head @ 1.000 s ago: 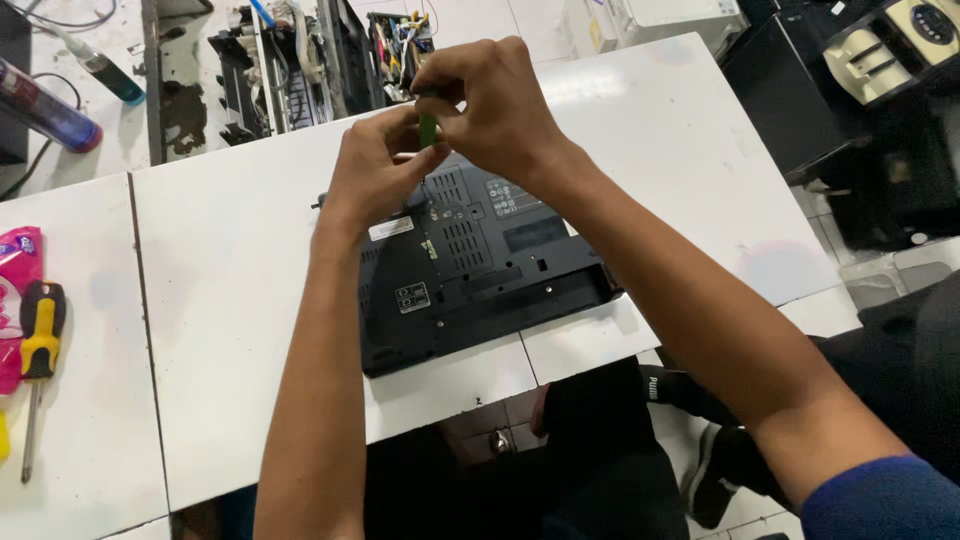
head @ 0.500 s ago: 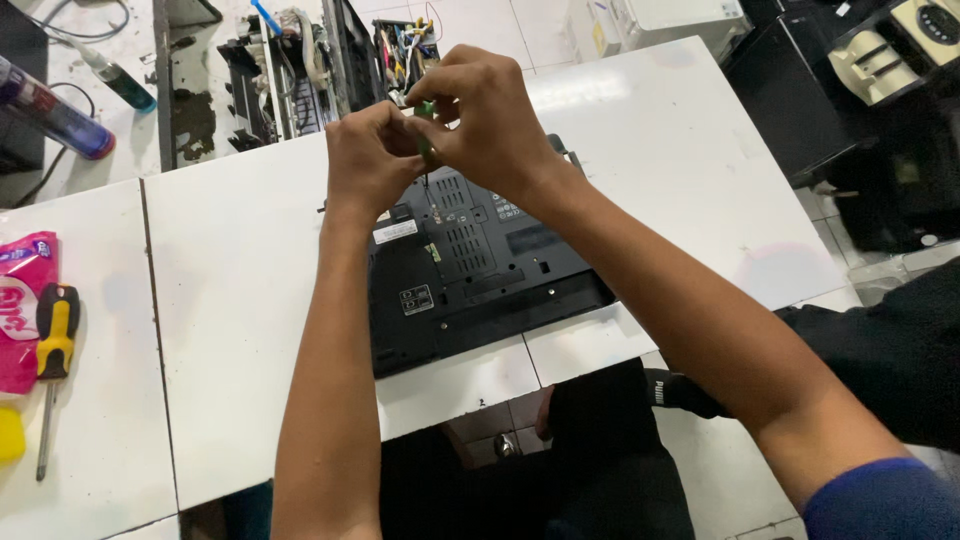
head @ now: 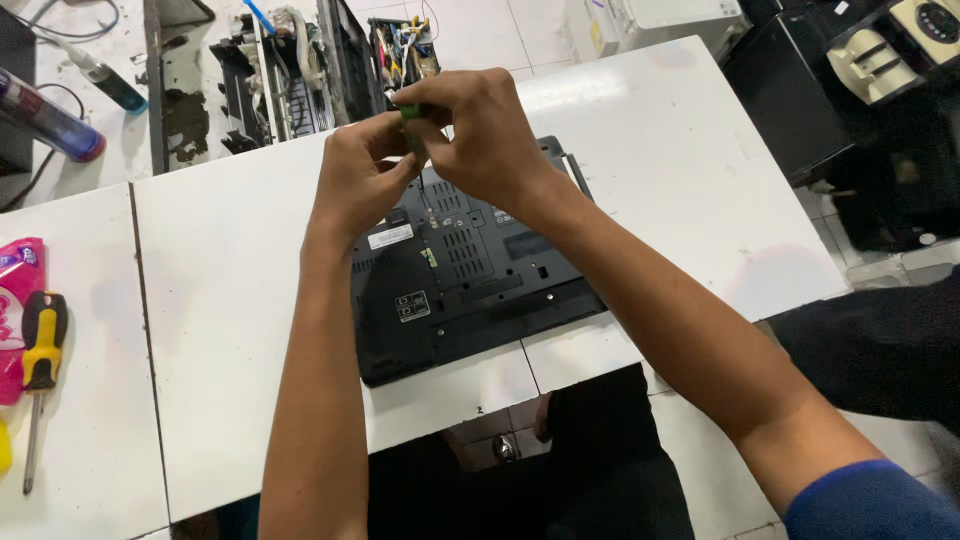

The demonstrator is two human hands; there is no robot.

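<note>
At the far left edge of the white surface (head: 230,330) lies a pink packet (head: 15,300), and just beside it a screwdriver (head: 40,375) with a yellow and black handle, its shaft pointing toward the near edge. Behind them, at the back left, a blue and purple can (head: 45,115) lies on its side, with a small dark bottle (head: 110,85) near it. Further along the back stands a stripped-down machine (head: 290,75) with bare metal frames, cables and coloured wires showing.

In the middle of the surface rests a black laptop (head: 470,280), turned bottom side up, its near corner reaching the front edge. The left hand (head: 360,180) is raised above the laptop's far half, its fingers (head: 395,175) curled in toward the other hand. Touching it, the right hand (head: 485,135) comes in from the right with the forearm crossing over the laptop. Both hands pinch a small green part (head: 410,118) between their fingertips; the part is held in the air over the back edge of the laptop, and most of it is hidden by the fingers, so its shape cannot be told.

To the right, past the edge of the surface, black cases (head: 800,90) stand on the tiled floor (head: 880,270), and a blue sleeve (head: 870,505) shows at the lower right corner.
</note>
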